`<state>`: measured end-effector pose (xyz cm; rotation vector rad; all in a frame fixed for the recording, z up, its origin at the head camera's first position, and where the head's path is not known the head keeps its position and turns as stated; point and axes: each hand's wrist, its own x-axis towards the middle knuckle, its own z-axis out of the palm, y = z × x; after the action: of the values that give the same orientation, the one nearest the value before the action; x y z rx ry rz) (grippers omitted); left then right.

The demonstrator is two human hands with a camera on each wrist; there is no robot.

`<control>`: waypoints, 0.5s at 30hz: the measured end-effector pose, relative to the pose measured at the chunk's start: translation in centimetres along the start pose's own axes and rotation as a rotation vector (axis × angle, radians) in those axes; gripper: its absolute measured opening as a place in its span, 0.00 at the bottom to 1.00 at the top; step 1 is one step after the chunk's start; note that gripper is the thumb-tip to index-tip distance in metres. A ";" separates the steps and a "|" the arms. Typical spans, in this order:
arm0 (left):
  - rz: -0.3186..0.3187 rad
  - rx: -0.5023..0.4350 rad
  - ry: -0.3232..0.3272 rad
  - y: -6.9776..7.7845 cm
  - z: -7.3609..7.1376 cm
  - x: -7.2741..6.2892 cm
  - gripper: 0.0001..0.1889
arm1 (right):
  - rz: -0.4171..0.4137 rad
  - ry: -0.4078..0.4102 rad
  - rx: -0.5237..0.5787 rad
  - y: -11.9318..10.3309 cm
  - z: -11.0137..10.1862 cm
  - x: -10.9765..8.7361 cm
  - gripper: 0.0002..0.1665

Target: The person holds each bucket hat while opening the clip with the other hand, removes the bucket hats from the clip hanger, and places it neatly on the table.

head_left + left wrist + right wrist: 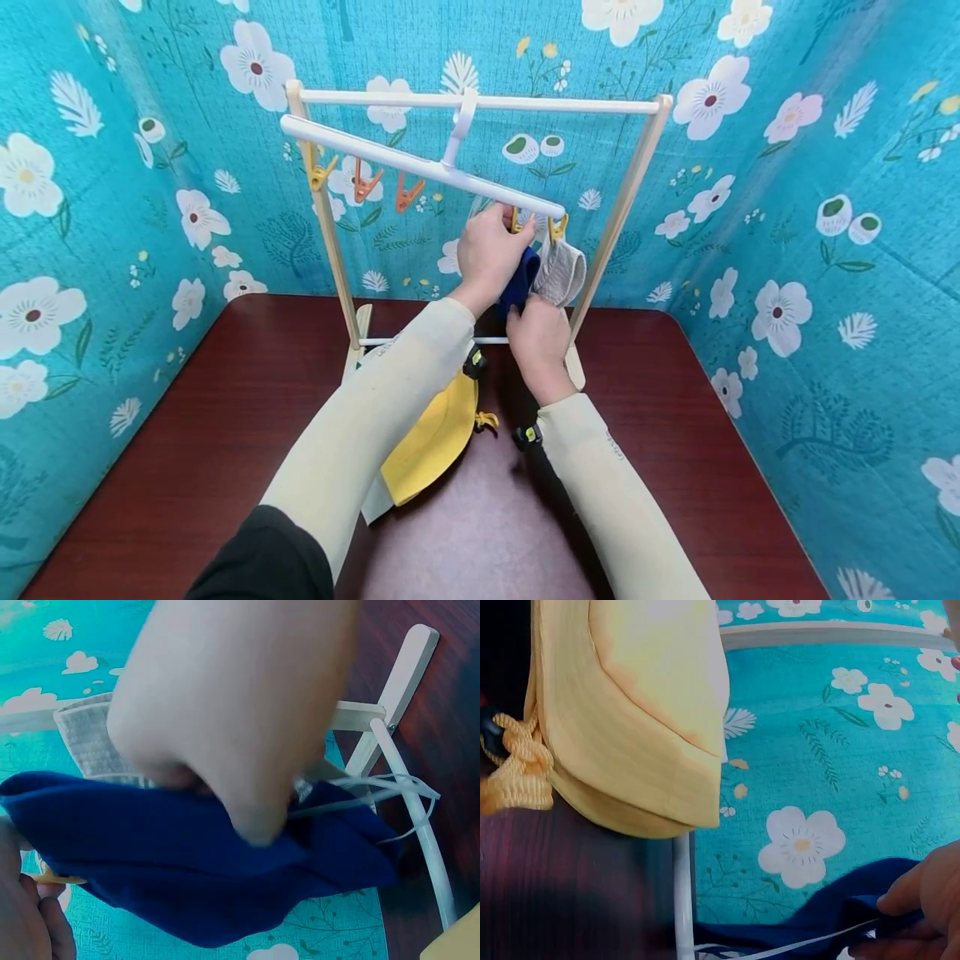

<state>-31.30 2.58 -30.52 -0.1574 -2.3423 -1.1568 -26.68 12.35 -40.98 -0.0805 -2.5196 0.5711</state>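
My left hand (491, 254) is raised under the low right end of a white clip hanger (420, 164). Its fingers pinch a yellow clip (66, 880) at one edge of a dark blue cloth item (172, 847) with a thin white cord. Lower down, my right hand (542, 340) pinches the blue item between thumb and fingers. Beside it a grey textured cloth (561, 271) hangs from another yellow clip (557, 228) at the bar's end. How far the clip in my left hand bites the blue cloth cannot be seen.
The tilted hanger hooks over a wooden rack (630, 192). Another yellow clip (318, 173) and two orange clips (365, 182) dangle at its left. A yellow hat (431, 442) with a corded toggle lies on the dark red table (247, 417), partly behind my left forearm. Flowered cloth surrounds the table.
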 end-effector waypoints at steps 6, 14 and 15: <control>-0.029 -0.042 -0.008 -0.6 0.0 0.1 0.18 | -0.048 -0.018 0.023 1.5 -0.8 0.2 0.12; 0.000 -0.113 0.028 -0.7 0.1 0.2 0.17 | -0.088 -0.060 0.022 2.4 -1.6 0.6 0.14; -0.003 -0.126 0.029 -0.7 0.1 0.3 0.17 | -0.090 -0.063 0.021 2.4 -1.6 0.6 0.15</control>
<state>-31.81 2.21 -30.96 -0.1803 -2.2458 -1.2997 -26.50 15.27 -40.44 0.0591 -2.5626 0.5717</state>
